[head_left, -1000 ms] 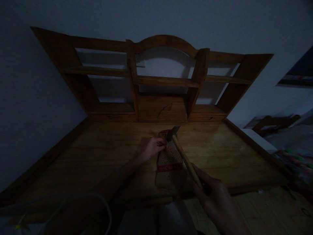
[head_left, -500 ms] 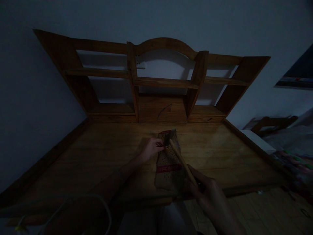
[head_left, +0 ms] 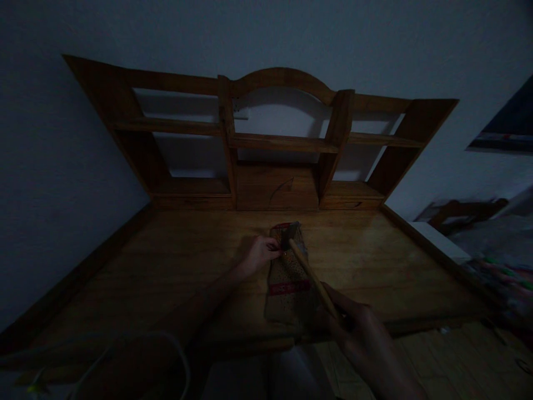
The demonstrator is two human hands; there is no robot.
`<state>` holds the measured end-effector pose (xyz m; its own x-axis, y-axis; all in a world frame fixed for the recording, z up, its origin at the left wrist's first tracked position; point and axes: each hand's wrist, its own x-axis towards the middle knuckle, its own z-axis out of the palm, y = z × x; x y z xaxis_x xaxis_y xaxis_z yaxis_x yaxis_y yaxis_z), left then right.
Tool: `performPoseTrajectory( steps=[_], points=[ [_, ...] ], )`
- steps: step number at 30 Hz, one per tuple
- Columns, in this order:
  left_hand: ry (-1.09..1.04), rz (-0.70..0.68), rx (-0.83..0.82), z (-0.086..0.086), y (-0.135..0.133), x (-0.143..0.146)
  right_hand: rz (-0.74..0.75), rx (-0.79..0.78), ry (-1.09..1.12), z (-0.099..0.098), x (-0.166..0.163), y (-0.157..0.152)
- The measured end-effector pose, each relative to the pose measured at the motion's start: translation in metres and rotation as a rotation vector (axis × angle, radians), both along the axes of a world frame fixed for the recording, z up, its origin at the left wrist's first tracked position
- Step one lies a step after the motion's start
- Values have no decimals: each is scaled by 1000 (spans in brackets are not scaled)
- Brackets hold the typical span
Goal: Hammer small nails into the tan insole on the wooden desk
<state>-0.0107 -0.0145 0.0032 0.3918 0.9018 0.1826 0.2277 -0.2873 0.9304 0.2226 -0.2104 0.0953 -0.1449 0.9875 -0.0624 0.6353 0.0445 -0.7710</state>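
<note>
1. On the wooden desk [head_left: 175, 261], near its middle, one flat perforated board [head_left: 288, 278] with a red band across it is laid, its long axis running from the front edge toward the shelves.
2. The left hand [head_left: 260, 253] is rested at the board's left edge near the far end, with the fingers [head_left: 272, 247] curled in and pinched together just beside the hammer's head; something small seems to be pinched there, though the dim light leaves that uncertain.
3. The right hand [head_left: 362, 333] is closed in a firm wrap around the lower end of the handle of one hammer [head_left: 306, 266], close to the front edge of the desk.
4. The hammer's long axis is slanted from the lower right up to the upper left, and its dark metal head [head_left: 289, 234] is held over the far end of the board, pointing toward the shelves.
5. Whether the head is touching the board cannot be told.
6. Behind the board, one wooden shelf unit [head_left: 283, 141] with an arched top is stood against the pale wall.
</note>
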Motion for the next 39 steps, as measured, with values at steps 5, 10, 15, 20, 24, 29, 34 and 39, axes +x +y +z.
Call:
performPoseTrajectory(
  steps=[5,10,15,20,24,29,34,39],
  points=[
    [26,22,2,10,-6,1,-10,24,58,2,0,0],
    [17,26,35,8,-5,2,-10,2,35,5,-4,2],
    [-1,24,29,4,-5,2,-59,5,96,8,-4,2],
    [34,44,27,3,-4,2,0,-1,43,7,-3,2],
    [-5,41,19,2,-2,2,-9,-15,112,5,-3,1],
    [114,68,213,9,-5,-1,-36,32,114,7,-1,2],
    [209,111,328,20,-8,-1,-25,7,108,4,-3,4],
    [228,128,391,18,-5,2,-20,-4,131,10,-7,0]
  ],
)
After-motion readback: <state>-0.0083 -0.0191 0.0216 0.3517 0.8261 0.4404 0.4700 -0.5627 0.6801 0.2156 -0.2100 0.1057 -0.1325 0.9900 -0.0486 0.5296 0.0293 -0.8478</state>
